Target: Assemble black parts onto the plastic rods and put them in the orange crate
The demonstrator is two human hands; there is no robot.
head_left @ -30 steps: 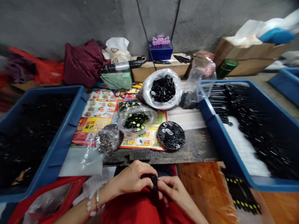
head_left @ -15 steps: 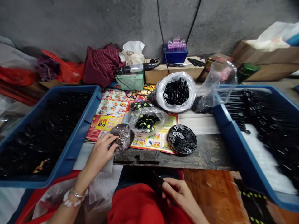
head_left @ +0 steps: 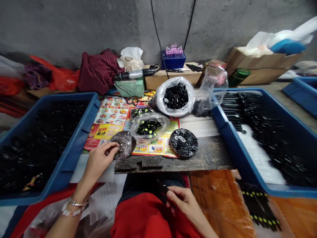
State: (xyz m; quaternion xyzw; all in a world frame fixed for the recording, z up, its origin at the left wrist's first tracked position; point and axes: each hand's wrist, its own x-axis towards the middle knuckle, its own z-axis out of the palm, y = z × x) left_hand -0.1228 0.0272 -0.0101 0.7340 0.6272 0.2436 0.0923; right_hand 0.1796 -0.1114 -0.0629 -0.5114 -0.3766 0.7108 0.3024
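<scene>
Right now, the person's left hand is pressing its fingertips against a clear plastic bag of small metal parts, and a beaded bracelet is circling that wrist. Whether this grip is clenched on the bag or only touching it, I cannot quite tell from this angle. The right hand is hanging over the red cloth on the lap, well below a round dish of black discs, and its grip is pinching a small black piece between thumb and fingers.

The dish is serving as the landmark here, sitting on the worn wooden surface. The metal-parts bag is lying to its left, at the edge of a printed flyer. Just up and to the left, a bag of black parts with green dots is resting, and beyond the dish a white-edged bag of black discs is standing open. A blue crate of black parts is sitting further left, and another blue crate of black strips is sitting to the right. Black strips with yellow dots are lying below that right crate.
</scene>
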